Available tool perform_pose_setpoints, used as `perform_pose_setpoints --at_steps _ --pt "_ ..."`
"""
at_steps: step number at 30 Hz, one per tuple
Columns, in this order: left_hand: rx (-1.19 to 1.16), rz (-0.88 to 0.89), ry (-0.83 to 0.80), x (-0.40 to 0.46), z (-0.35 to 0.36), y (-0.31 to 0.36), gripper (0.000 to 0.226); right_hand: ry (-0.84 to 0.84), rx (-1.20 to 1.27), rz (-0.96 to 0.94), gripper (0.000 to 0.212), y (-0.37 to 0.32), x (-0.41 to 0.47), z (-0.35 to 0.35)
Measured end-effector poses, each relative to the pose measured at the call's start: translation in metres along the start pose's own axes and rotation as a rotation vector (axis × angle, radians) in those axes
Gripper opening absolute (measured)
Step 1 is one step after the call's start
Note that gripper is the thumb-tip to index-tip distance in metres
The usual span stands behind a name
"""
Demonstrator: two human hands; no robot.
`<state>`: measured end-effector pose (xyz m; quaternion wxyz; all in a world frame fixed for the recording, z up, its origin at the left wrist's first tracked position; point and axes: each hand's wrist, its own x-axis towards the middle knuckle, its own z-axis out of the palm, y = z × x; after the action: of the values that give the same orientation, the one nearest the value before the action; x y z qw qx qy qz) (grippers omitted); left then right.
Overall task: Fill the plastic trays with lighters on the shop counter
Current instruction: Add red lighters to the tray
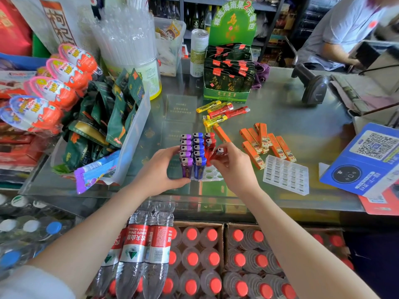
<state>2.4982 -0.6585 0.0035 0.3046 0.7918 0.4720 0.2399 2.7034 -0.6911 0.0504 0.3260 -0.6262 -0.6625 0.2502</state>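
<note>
At the far left we see foil-wrapped chocolate eggs (pixel 64 72) marked "Kinder Joy", crowding a clear plastic bin of dark green snack packets (pixel 112 117) whose wall reaches nearly to our left hand (pixel 160 169). That hand curls round the left side of the clear plastic lighter tray (pixel 210 172), thumb at its near corner, leaving little room between the bin and the tray. In the tray stand a column of purple lighters (pixel 186 155) and a column of blue lighters (pixel 199 154), with red lighters (pixel 209 144) at the back of the third column; round sockets show bare at the near right. Our right hand (pixel 234 167) pinches a red lighter with a silver cap (pixel 218 153), tilted, just beside the standing red ones.

Beyond, loose yellow and red lighters (pixel 220 113) lie on the glass counter (pixel 291 117) before a green display box of dark sachets (pixel 227 83); we cannot read its small print. To the right lie flat orange lighters (pixel 264 143), touching a second, unfilled clear tray (pixel 286 174) near the counter's front edge. Open glass lies behind them up to a black barcode scanner (pixel 313 87). A blue QR payment stand (pixel 367 160) closes the right edge. Below the counter, bottled water (pixel 140 244) reads "NONGFU SPRING".
</note>
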Motion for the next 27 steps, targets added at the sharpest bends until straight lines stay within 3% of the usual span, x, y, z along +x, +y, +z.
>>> perform_pose_setpoints --at_steps 9,16,18,23,27 --pt "0.015 -0.023 -0.021 0.002 0.003 -0.010 0.057 -0.091 -0.195 -0.019 0.023 -0.003 0.008 -0.002" --pt "0.004 -0.011 -0.019 0.002 0.002 -0.007 0.054 -0.062 -0.526 -0.027 0.027 -0.011 0.005 0.003" --pt "0.006 -0.010 -0.027 0.003 0.003 -0.008 0.054 -0.077 -0.529 -0.043 0.027 -0.010 0.006 0.003" --pt "0.019 -0.027 -0.030 0.003 0.003 -0.010 0.060 -0.300 -0.358 -0.014 0.032 0.003 0.029 -0.020" --pt "0.012 -0.026 -0.023 0.003 0.001 -0.006 0.058 -0.123 -0.216 0.078 0.025 0.016 0.054 -0.033"
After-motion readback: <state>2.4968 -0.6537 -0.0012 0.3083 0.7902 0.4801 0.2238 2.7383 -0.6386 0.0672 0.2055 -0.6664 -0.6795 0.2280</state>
